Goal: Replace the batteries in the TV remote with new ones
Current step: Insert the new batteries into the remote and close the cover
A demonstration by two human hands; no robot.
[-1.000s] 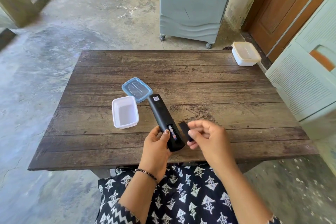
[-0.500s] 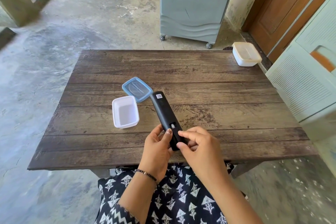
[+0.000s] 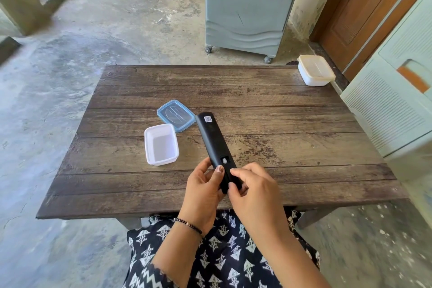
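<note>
A black TV remote [image 3: 211, 138] is held back side up over the near middle of the wooden table [image 3: 268, 124], its far end pointing away from me. My left hand [image 3: 203, 188] grips its near end from the left, thumb on the back. My right hand [image 3: 251, 188] pinches the same end from the right, fingers over the battery cover, which lies flush on the remote. No batteries show.
An open white container [image 3: 161, 145] sits left of the remote, its blue-rimmed lid [image 3: 175, 115] just behind it. A closed white container [image 3: 315, 73] stands at the table's far right corner. A grey air cooler [image 3: 247, 4] stands beyond the table.
One second ago the compartment was open with batteries showing and my right hand held the cover apart. The cover now sits on the remote, with both hands on its near end.
</note>
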